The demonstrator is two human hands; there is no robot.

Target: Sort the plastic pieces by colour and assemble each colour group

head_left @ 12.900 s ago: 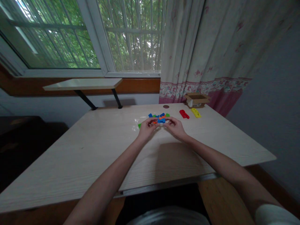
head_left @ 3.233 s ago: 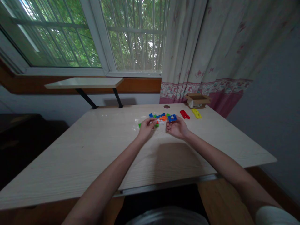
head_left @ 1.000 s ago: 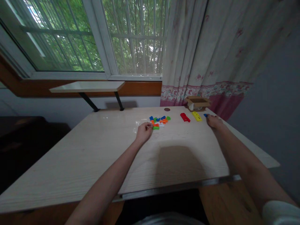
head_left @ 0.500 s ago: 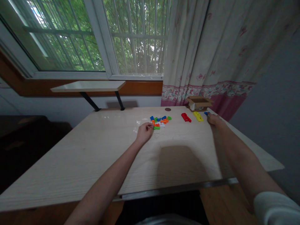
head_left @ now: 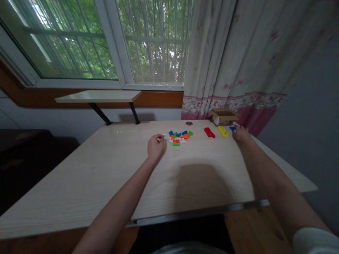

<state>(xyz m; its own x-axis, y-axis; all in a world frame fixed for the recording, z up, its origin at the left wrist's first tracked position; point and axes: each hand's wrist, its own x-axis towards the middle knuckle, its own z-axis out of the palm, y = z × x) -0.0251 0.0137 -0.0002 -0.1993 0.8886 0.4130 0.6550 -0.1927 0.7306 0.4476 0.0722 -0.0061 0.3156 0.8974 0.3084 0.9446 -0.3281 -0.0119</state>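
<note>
My left hand is closed in a pinch over the table, just left of a loose pile of small toy blocks. A small white piece shows at its fingertips; its exact shape is too small to make out. The pile mixes blue, green, orange and white blocks. On the far right, my right hand rests beside a small group of blue blocks. Its fingers are apart, one stretched out behind the blue blocks, and its palm is hidden from view.
Left of the blue blocks lie a yellow block group and a red block group. An open cardboard box stands behind them, by the curtain. A raised white shelf on black legs is at the back left.
My left hand has drawn back leftward from the pile, with a small white piece at its fingertips. My right hand stays by the blue blocks, with one finger now stretched out.
</note>
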